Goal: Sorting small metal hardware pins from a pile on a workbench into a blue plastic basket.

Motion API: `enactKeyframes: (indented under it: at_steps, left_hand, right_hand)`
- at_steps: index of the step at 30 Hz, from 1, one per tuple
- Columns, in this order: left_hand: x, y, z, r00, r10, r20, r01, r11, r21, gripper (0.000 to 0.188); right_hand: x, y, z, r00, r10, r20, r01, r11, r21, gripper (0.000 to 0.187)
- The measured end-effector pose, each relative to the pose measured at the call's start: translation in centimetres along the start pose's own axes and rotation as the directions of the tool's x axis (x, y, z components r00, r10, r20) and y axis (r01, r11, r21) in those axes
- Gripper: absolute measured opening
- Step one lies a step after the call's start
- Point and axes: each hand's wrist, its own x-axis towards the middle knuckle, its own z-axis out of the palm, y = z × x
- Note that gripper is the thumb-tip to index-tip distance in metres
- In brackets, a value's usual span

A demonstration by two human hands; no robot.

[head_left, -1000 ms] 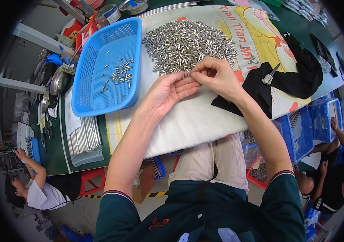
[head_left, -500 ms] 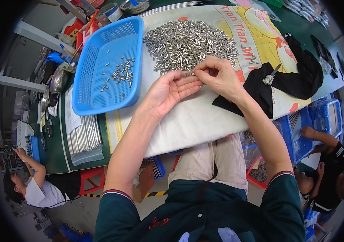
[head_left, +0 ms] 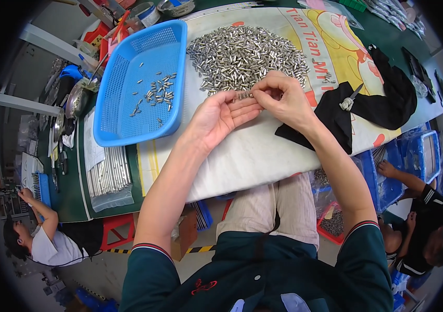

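My left hand (head_left: 212, 118) is palm up in front of the pile, fingers stretched out. A short row of small metal pins (head_left: 243, 95) lies across its fingers beside the thumb. Thumb and forefinger of my right hand (head_left: 286, 104) pinch together at the right end of that row; the piece between them is mostly hidden. Just beyond both hands spreads a heap of shiny metal pins (head_left: 247, 54) on a padded white cloth (head_left: 221, 171). To the left stands a blue perforated basket (head_left: 181, 73) with scattered pins (head_left: 161, 96) on its bottom.
A black cloth (head_left: 330, 117) lies right of my hands, with a small blade (head_left: 355, 92) on it, its handle wrapped in white. Bagged metal rods (head_left: 108, 174) lie below the basket. One person (head_left: 60, 244) works at far left, others (head_left: 424, 223) at far right.
Both hands keep almost the same place and pose, with slight finger movement at the row of pins. The whole view has shifted a little.
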Motion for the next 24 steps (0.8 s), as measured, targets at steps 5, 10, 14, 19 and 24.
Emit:
enactKeyframes:
  at_steps: [5,10,14,19,24]
  left_hand:
    - [0.2,-0.1,-0.1,1.000,-0.002,0.024,0.003,0.999,-0.044,0.026]
    - [-0.3,-0.3,0.9,0.991,0.025,0.128,-0.024,1.000,-0.006,0.044]
    - [0.4,-0.7,-0.4,0.980,0.027,0.195,-0.020,0.999,-0.039,0.047]
    - [0.0,-0.7,0.4,0.988,-0.006,0.154,0.005,1.000,0.007,0.042]
    - [-0.2,-0.5,0.0,0.995,0.019,0.097,-0.023,0.999,0.039,0.035]
  right_hand:
    - [0.0,-0.2,0.4,0.941,-0.316,-0.123,0.283,0.932,-0.225,0.012]
    - [0.0,-0.5,1.0,0.849,-0.528,-0.036,0.489,0.808,-0.330,0.020]
    - [-0.1,-0.6,1.6,0.838,-0.544,-0.044,0.502,0.799,-0.332,0.013]
    - [0.1,-0.5,0.7,0.770,-0.608,-0.195,0.511,0.770,-0.383,0.010]
    - [0.2,1.4,-5.1,0.867,-0.437,-0.240,0.135,0.668,-0.732,0.004]
